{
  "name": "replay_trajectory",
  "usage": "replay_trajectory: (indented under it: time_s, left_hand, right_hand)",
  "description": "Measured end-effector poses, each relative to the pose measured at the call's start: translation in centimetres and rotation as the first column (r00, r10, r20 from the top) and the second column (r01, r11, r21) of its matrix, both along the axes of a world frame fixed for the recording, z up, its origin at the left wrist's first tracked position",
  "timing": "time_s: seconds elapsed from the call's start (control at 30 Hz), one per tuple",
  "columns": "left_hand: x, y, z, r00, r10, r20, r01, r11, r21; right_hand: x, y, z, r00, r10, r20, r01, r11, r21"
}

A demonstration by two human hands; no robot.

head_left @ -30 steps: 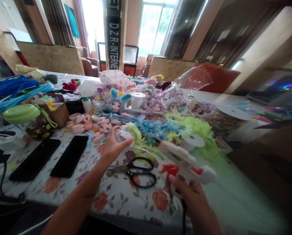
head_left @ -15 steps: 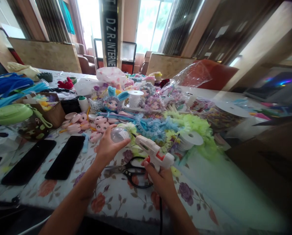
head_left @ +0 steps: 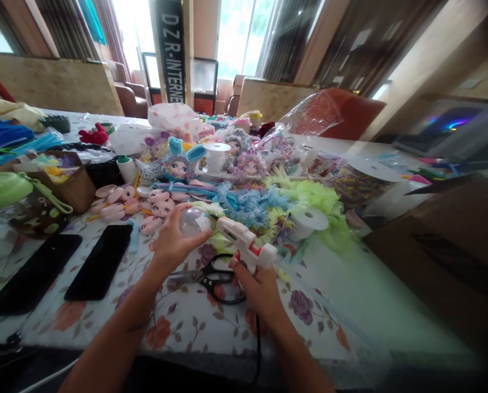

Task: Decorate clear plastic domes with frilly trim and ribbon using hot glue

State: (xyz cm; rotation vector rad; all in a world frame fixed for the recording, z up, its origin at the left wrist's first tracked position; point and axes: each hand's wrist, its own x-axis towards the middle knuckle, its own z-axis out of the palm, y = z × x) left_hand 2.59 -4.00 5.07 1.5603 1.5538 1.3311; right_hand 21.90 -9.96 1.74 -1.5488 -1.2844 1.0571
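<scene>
"Where is there room?"

"From the left: phones (head_left: 99,262) take the left side, with bare cloth (head_left: 198,341) below and right of them. Its front edge crosses the bottom of the frame. The lower right is open too, up to the carton (head_left: 444,245) at the right edge."

"And the hands?"

"Mid-frame, the left hand (head_left: 176,243) curls round a clear ball (head_left: 194,221). Scissors (head_left: 203,279) lie below; then comes the glue gun (head_left: 246,240), gripped in the right hand (head_left: 260,286)."

"Pointing where?"

"Upper left, at the ball, its long axis slanting down to lower right."
</scene>
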Motion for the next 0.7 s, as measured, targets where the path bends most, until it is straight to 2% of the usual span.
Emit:
replay_trajectory:
  time_s: [0.3,0.5,0.7]
  left_hand:
    - [0.29,0.40,-0.66,0.998,0.051,0.036,-0.054,0.996,0.074]
    - [0.00,0.29,-0.25,0.998,0.020,-0.051,-0.020,1.000,0.004]
    - [-0.03,0.44,-0.20,1.000,0.022,-0.007,-0.022,1.000,-0.010]
  right_hand:
    - [-0.04,0.04,0.17,0.999,0.009,0.046,-0.009,1.000,0.003]
    - [0.02,-0.11,0.00,0.999,0.024,0.047,-0.024,1.000,0.002]
    - [0.16,-0.18,-0.32,0.997,0.034,0.066,-0.033,0.999,-0.018]
